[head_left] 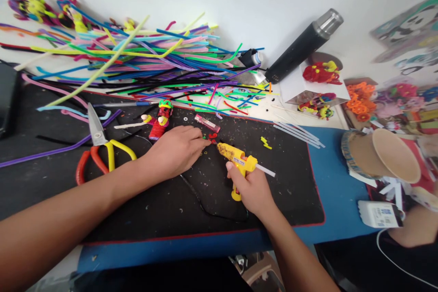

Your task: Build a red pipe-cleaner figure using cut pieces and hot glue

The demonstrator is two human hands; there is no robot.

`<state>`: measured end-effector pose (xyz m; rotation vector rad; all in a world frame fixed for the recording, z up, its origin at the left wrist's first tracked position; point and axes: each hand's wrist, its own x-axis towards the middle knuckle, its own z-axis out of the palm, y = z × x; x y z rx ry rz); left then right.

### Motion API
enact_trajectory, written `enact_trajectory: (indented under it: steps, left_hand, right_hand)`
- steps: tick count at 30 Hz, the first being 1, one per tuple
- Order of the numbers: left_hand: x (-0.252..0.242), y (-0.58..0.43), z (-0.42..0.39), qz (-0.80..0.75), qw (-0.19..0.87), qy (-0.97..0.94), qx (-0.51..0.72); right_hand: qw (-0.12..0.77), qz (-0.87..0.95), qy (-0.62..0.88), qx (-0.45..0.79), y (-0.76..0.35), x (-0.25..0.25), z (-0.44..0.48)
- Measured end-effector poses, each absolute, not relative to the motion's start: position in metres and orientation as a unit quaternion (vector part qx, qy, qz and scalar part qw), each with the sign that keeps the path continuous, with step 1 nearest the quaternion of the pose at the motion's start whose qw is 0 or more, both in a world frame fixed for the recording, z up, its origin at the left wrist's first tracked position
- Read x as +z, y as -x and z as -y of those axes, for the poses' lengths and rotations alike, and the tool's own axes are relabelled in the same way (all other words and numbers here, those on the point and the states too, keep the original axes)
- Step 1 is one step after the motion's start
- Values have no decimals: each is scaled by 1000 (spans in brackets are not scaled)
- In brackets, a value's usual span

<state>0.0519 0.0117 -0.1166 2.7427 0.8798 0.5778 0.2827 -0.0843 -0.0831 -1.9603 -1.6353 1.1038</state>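
Note:
My right hand [255, 189] grips a yellow hot glue gun [236, 157], with a pale glue stick [265, 170] poking out of its back. The nozzle points left, close to the fingertips of my left hand [178, 150]. That hand is closed low over the black mat, its fingertips pressed together; what they pinch is too small to make out. Small curled red pieces [212, 136] lie right by the fingertips and nozzle. Behind my left hand lies a pipe-cleaner figure [160, 121] in red, green and yellow on a white stick [128, 125].
Scissors [99, 139] with red and yellow handles lie left. Many coloured pipe cleaners [147, 54] are piled along the wall. A pink-labelled tube [207, 123], yellow bits [265, 142] and glue sticks [299, 133] lie around. A black flask [301, 48] leans at the back; a paper cup [395, 155] is right.

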Motion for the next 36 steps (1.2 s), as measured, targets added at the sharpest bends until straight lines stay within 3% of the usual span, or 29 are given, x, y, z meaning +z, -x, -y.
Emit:
enact_trajectory:
  steps: [28,36]
  left_hand:
    - [-119,-51,-12,-297,105,-929,196]
    - [-119,-51,-13,-303,130,-924,193]
  right_hand:
    - [252,528,701,407,-280,-91,87]
    - [363,459,684,436,-278,-92,90]
